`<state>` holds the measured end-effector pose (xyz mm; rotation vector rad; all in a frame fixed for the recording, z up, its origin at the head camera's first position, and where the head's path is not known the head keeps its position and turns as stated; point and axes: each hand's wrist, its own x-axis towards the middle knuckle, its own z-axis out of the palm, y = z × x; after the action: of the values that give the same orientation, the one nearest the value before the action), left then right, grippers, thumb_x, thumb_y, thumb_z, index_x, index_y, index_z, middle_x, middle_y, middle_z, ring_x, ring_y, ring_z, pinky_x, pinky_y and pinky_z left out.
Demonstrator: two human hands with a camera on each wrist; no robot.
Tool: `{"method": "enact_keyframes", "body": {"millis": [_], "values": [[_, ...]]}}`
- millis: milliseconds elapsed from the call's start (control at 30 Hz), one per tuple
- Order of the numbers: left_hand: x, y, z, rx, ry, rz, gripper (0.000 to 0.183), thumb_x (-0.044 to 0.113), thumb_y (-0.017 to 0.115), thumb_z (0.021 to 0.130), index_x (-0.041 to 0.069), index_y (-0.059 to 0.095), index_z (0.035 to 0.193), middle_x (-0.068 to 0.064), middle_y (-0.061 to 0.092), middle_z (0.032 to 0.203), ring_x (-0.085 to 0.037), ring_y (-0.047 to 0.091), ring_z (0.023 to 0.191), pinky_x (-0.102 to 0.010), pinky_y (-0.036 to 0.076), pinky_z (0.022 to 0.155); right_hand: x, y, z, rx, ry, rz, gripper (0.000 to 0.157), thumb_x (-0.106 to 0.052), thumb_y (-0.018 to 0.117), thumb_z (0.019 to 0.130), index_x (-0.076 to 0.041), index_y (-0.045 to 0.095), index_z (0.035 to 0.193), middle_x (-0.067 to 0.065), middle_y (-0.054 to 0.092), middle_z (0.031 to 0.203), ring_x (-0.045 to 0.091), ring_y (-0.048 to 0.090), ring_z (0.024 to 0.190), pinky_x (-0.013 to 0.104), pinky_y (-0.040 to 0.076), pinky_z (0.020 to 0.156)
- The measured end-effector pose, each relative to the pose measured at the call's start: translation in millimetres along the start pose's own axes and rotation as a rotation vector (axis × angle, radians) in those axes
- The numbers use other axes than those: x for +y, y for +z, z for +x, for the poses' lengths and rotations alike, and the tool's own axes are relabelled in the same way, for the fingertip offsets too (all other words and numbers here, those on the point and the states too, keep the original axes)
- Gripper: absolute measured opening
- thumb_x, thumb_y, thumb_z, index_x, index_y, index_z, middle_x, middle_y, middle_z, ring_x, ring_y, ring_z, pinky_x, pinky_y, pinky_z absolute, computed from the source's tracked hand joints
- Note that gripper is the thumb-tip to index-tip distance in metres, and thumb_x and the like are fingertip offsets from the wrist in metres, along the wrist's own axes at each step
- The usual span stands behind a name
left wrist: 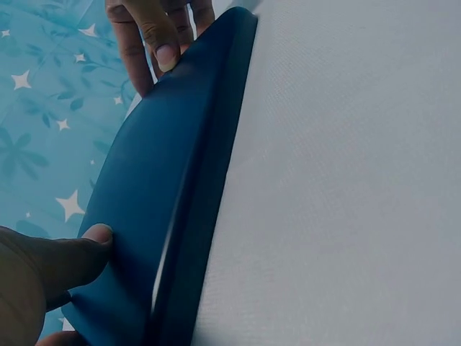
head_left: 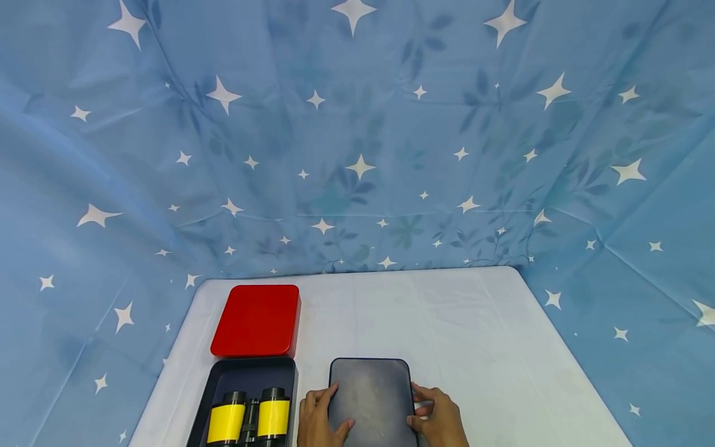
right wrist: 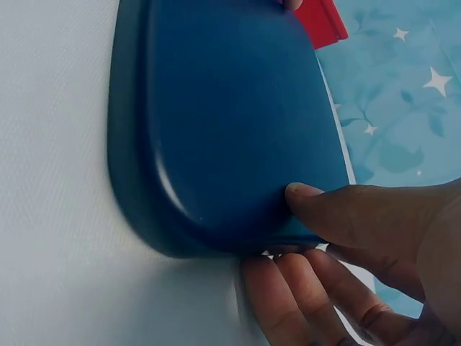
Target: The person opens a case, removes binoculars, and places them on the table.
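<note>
A dark rectangular box lid (head_left: pixel 371 397) with rounded corners and a smooth top lies at the front middle of the table. My left hand (head_left: pixel 321 417) grips its left side, thumb over the top face and fingers along the edge. On the opposite side my right hand (head_left: pixel 438 417) pinches the edge, its thumb on top; in the right wrist view the other fingers (right wrist: pixel 310 288) curl at the side wall. The left wrist view shows the lid's long side wall (left wrist: pixel 209 209) close over the white cloth. What lies under the lid is hidden.
To the left, an open black tray (head_left: pixel 254 366) holds yellow-and-black binoculars (head_left: pixel 274 417). Behind it sits a red box (head_left: pixel 257 320), right at the tray's back edge. White cloth (head_left: pixel 447 323) covers the table. A blue star-patterned curtain (head_left: pixel 357 124) surrounds its back and sides.
</note>
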<state>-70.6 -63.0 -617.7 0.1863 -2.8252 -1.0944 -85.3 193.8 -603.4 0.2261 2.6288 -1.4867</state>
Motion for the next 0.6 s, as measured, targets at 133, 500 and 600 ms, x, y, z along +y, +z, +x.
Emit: {"method": "enact_keyframes", "body": {"millis": [133, 500, 600], "values": [[-0.1, 0.7, -0.1, -0.009, -0.015, -0.003, 0.074, 0.024, 0.103, 0.064, 0.011, 0.074, 0.13, -0.004, 0.062, 0.112, -0.017, 0.052, 0.099, -0.036, 0.052, 0.083, -0.6, 1.4, -0.6, 0.023, -0.009, -0.023, 0.07, 0.008, 0.093, 0.063, 0.0, 0.074, 0.131, 0.007, 0.075, 0.106, 0.013, 0.069, 0.082, 0.022, 0.055, 0.066], [-0.9, 3.5, -3.0, 0.027, 0.015, 0.046, 0.067, 0.025, 0.103, 0.063, 0.013, 0.076, 0.123, -0.004, 0.065, 0.112, -0.017, 0.052, 0.097, -0.036, 0.052, 0.082, -2.4, 2.6, -0.6, 0.032, -0.001, -0.025, 0.066, 0.011, 0.092, 0.065, 0.0, 0.075, 0.128, 0.006, 0.073, 0.107, 0.013, 0.068, 0.081, 0.021, 0.054, 0.065], [-1.0, 4.9, -4.5, 0.047, 0.018, 0.047, 0.068, 0.023, 0.104, 0.061, 0.014, 0.076, 0.123, -0.002, 0.06, 0.109, -0.017, 0.05, 0.097, -0.035, 0.05, 0.081, -2.3, 2.6, -0.9, 0.031, 0.005, -0.021, 0.066, 0.01, 0.092, 0.065, -0.001, 0.075, 0.128, 0.006, 0.073, 0.107, 0.013, 0.068, 0.081, 0.021, 0.054, 0.065]]}}
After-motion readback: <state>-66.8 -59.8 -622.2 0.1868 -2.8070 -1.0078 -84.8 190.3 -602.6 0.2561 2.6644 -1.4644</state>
